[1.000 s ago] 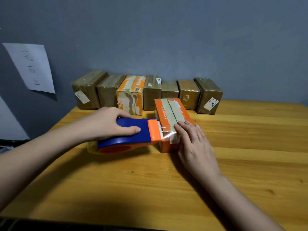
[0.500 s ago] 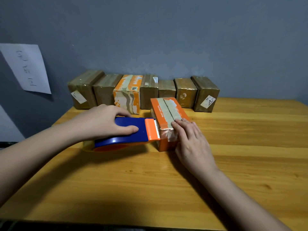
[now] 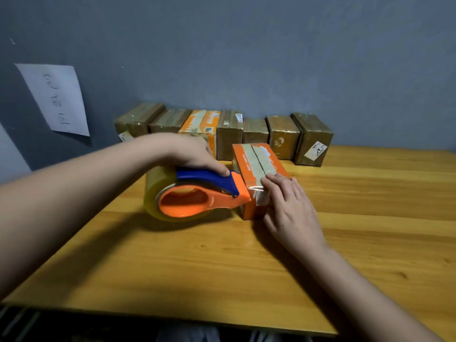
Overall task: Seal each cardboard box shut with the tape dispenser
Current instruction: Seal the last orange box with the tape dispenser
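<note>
The tape dispenser point(image 3: 197, 193) has tipped up on edge since half a second ago, its clear roll now facing the camera, nose still against the orange box point(image 3: 259, 174) at table centre. The left hand point(image 3: 195, 154), at nine o'clock of the box, grips the blue handle from above. The right hand point(image 3: 288, 206), at five o'clock, presses straight fingers on the tape end.

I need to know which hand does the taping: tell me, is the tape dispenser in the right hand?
No, the left hand grips the tape dispenser, while the right hand rests flat on the orange box.
</note>
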